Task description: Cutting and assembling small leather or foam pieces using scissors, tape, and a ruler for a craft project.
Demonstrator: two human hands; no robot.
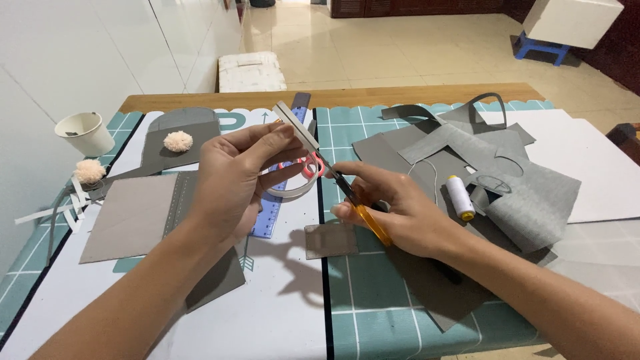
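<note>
Two hands are seen at work above a teal cutting mat (373,313). The left hand (230,183) is closed in a pinch, thumb and fingers gripping the lower end of a narrow grey-and-white strip (295,125), which is held raised and slanted up and away from the fingertips. The right hand (400,210) is curled shut around the yellow handle of a pair of small scissors (357,203); the blade end is pointed toward the strip, close to where the left fingertips pinch it. Whether the blades touch the strip cannot be told.

Just below and between the hands, a small grey fabric square (331,240) is laid flat. Behind the left fingers, a blue ruler (272,217), a white ring (293,189) and a pink-red object, partly hidden, are noted. Under the left wrist, flat grey felt sheets (137,217) are spread, one with a stitched edge. Beyond the left hand, a peach pompom (178,141) is resting on a grey piece; further outward, a second pompom (89,171) and a white paper cup (85,133).

To the outer side of the right hand, a white thread spool (460,197) with a yellow base is standing upright against a heap of grey fabric offcuts (527,193), with white paper (593,167) beyond it.
</note>
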